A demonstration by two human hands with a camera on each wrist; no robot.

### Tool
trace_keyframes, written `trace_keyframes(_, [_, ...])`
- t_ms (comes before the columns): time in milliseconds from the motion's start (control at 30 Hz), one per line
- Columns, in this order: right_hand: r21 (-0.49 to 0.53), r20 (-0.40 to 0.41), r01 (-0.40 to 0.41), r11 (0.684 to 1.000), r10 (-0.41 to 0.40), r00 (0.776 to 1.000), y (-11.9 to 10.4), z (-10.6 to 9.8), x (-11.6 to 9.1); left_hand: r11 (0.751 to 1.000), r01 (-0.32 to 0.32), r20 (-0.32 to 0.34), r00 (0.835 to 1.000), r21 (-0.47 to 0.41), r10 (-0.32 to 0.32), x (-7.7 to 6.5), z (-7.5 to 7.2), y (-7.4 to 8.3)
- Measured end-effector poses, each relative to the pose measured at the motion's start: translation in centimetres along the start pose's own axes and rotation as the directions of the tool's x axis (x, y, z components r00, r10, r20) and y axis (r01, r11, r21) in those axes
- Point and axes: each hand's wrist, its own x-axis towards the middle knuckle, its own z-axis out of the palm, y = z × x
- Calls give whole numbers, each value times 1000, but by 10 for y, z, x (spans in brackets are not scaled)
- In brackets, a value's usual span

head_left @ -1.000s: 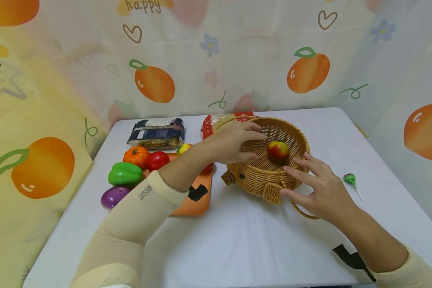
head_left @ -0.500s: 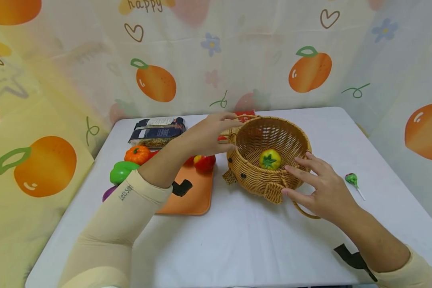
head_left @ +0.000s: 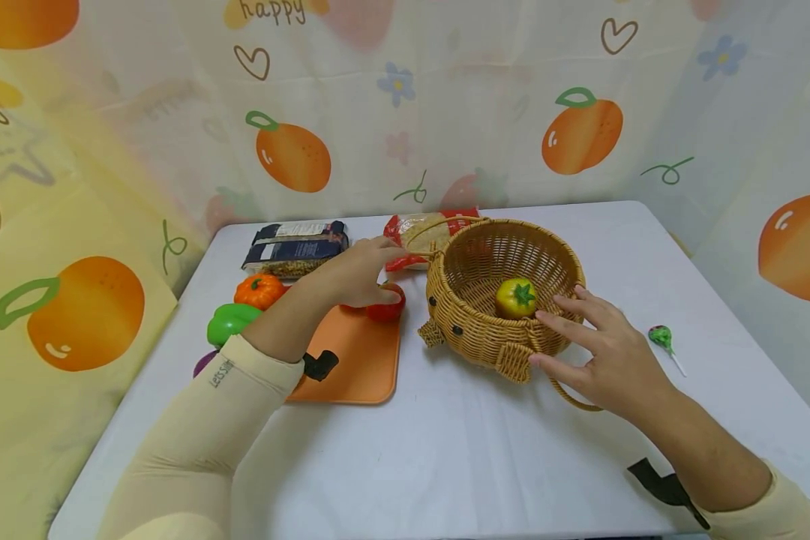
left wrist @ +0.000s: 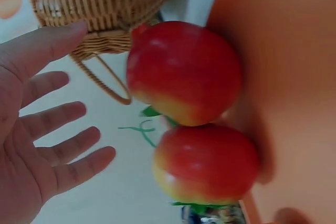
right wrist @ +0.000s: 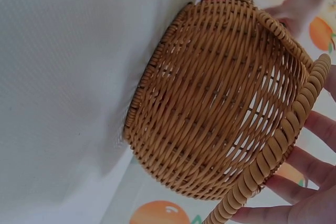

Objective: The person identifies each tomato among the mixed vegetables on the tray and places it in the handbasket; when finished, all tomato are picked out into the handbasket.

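Note:
My left hand hovers over the orange tray, fingers spread and holding nothing. Beside it lies a round red fruit with some yellow. The left wrist view shows this red fruit and another red-and-yellow one with green leaves, apart from my fingers. A wicker basket with loop handles stands right of the tray. Inside it rests a yellow fruit with a green leafy top. My right hand rests its extended fingers at the basket's right rim; its fingers show behind the handle.
An orange pumpkin, a green pepper and a partly hidden purple vegetable lie left of the tray. A dark package and a red-and-clear bag lie at the back. A green lollipop lies at right.
My left hand has moved left from over the basket to the tray. The fruit in the basket has rolled, turning its green top into view. My right hand has stayed at the rim.

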Motion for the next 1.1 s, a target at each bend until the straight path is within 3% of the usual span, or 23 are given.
trace_keyframes(167, [-6, -1, -2, 1000, 2, 1000, -2, -1, 0, 1000, 27, 104, 994, 16, -28, 1, 16, -5])
trace_keyframes(433, [5, 15, -11, 1000, 11, 1000, 0, 0, 0, 1000, 16, 169, 985, 11, -18, -1, 28, -7])
trace_keyframes(1100, [3, -9, 1, 1000, -1, 1000, -2, 0, -1, 1000, 14, 134, 991, 19, -16, 1, 32, -7])
